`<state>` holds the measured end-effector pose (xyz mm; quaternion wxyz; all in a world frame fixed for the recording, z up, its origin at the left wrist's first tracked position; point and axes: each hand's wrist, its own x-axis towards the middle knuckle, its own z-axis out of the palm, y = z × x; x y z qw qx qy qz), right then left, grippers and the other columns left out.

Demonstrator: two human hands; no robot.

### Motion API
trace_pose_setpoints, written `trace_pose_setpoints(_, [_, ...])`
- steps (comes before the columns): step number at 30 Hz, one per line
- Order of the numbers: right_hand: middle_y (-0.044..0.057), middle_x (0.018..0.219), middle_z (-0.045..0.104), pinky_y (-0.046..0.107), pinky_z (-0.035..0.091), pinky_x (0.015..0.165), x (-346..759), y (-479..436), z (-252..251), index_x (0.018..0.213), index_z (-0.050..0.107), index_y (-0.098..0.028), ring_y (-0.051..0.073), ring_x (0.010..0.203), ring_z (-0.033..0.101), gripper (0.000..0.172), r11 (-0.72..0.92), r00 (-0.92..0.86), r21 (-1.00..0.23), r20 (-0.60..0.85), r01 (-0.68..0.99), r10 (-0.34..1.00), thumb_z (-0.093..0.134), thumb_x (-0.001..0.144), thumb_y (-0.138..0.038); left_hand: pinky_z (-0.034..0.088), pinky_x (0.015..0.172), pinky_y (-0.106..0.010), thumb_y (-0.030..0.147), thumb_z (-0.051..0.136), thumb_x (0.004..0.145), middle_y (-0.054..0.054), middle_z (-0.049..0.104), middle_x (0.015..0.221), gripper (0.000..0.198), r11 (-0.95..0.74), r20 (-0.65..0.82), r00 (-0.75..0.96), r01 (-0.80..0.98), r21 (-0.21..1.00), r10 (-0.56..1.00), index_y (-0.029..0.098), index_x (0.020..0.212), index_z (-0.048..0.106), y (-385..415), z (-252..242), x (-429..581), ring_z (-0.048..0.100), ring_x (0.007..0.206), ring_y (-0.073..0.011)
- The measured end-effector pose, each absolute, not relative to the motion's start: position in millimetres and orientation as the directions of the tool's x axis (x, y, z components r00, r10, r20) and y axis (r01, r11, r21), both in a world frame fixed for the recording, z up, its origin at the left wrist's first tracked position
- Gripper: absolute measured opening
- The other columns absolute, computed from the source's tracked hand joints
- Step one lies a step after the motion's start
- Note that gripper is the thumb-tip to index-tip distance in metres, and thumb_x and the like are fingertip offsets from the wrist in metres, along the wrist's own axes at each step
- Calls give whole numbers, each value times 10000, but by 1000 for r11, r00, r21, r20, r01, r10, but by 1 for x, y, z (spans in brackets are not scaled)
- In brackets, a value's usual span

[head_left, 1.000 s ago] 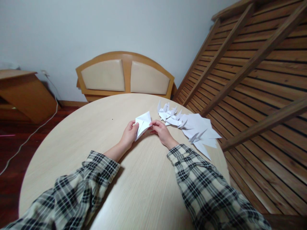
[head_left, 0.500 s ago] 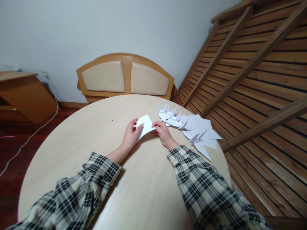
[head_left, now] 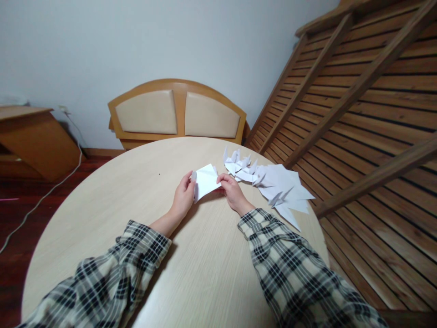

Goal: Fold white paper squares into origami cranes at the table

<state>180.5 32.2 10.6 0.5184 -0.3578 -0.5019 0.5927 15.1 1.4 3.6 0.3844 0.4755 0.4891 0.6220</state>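
Observation:
A piece of folded white paper [head_left: 206, 180] is held between my two hands, a little above the round table. My left hand [head_left: 185, 193] grips its left edge, the thumb lying along that side. On the opposite side, my right hand [head_left: 233, 192] pinches the right corner between thumb and fingers. The fingers underneath the paper are hidden. To the right of my right hand, several folded paper cranes [head_left: 235, 163] stand in a curved row, some resting against loose white paper sheets [head_left: 297, 184].
The pale round table [head_left: 112, 205] fills the middle. Behind it stands a padded headboard [head_left: 146, 112] against the wall. A slatted wooden frame [head_left: 368, 136] leans along the right side. At the left are a wooden desk [head_left: 41, 141] and a white cable [head_left: 51, 190] on the floor.
My left thumb has moved left, off the middle of the paper to its left edge, and more of the paper's surface shows. My right hand keeps its pinch.

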Motion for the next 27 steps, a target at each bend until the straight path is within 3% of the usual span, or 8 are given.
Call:
trace_pose_setpoints(5, [-19, 730, 518, 272, 458, 644, 182, 32, 10, 673, 528, -199, 149, 723, 523, 34, 61, -185, -959, 115, -277, 976, 535, 640, -195, 439, 608, -268, 233, 539, 823, -54, 636, 797, 152, -199, 173, -270, -72, 977, 947, 153, 919, 624, 4, 0, 14, 570, 749, -187])
trace_pose_setpoints(13, [-31, 658, 500, 257, 431, 614, 185, 31, 13, 649, 499, -203, 137, 658, 498, 39, -4, -207, -932, 76, -362, 975, 530, 626, -198, 402, 546, -237, 318, 598, 815, -35, 625, 703, 188, -122, 69, -175, -314, 942, 982, 130, 811, 614, 3, 5, 18, 542, 603, -129])
trace_pose_setpoints(19, [-39, 631, 476, 235, 392, 566, 189, 35, 10, 653, 487, -208, 129, 615, 464, 91, -33, -192, -911, 51, -412, 980, 558, 597, -219, 383, 505, -228, 320, 643, 784, -23, 604, 660, 188, -65, 39, -78, -377, 924, 996, 139, 753, 603, -1, 10, 16, 516, 551, -110])
trace_pose_setpoints(23, [-40, 603, 443, 223, 345, 531, 191, 36, 9, 639, 474, -204, 124, 583, 436, 85, -38, -207, -914, 51, -404, 977, 543, 591, -216, 358, 484, -216, 236, 701, 722, -24, 602, 666, 148, -41, 41, -8, -359, 933, 999, 136, 802, 627, 0, 10, 14, 518, 552, -103])
trace_pose_setpoints(27, [-32, 591, 440, 217, 312, 520, 191, 35, 10, 604, 487, -194, 121, 581, 426, 53, -13, -268, -941, 83, -339, 960, 531, 576, -206, 441, 567, -236, 215, 732, 695, -84, 677, 830, 249, 87, -53, 120, -300, 950, 991, 123, 918, 670, 2, 14, 6, 598, 672, -144])
